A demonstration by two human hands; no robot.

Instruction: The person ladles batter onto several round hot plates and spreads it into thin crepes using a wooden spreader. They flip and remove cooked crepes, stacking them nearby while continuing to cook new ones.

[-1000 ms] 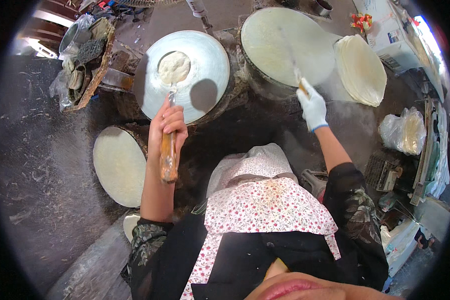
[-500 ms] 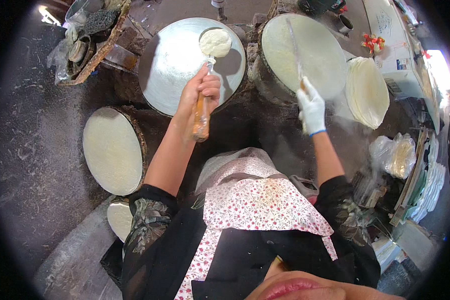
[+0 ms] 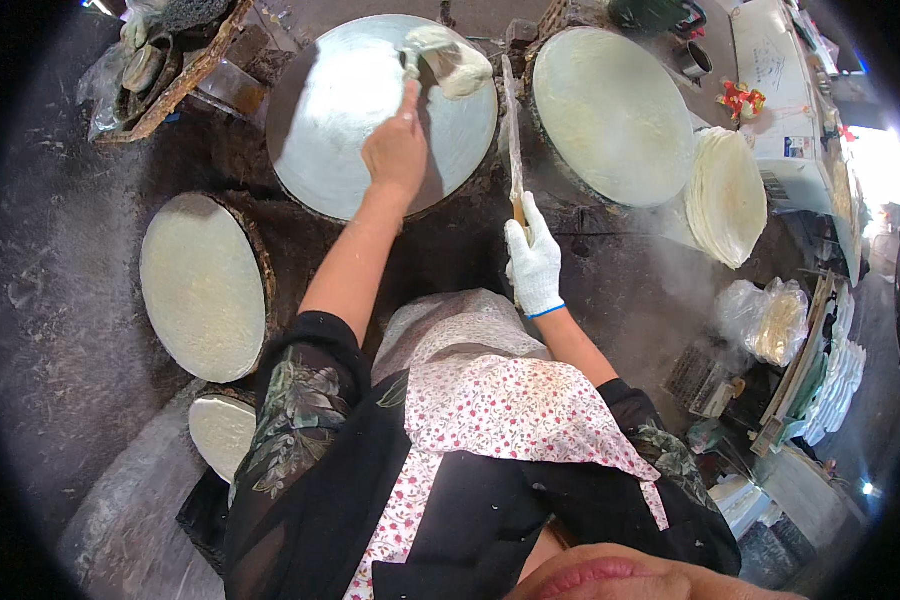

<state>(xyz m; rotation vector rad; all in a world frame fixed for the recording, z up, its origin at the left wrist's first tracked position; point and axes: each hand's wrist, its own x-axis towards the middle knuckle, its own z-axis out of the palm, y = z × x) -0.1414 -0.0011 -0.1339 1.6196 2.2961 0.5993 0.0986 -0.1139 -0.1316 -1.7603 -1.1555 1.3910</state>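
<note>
So the bare left hand (image 3: 395, 150) is clamped on a spreader pushing a white dough lump (image 3: 450, 62) at the far edge of the round grey metal griddle (image 3: 340, 120), while the white-gloved right hand (image 3: 533, 262) grips a long thin wooden stick (image 3: 512, 130) between the griddles.

Black top (image 3: 300, 470) with leaf-print sleeves, a white floral apron (image 3: 490, 400), a white knit glove (image 3: 535, 265) with blue cuff on the right hand (image 3: 533, 262); left hand (image 3: 395, 150) bare.
</note>
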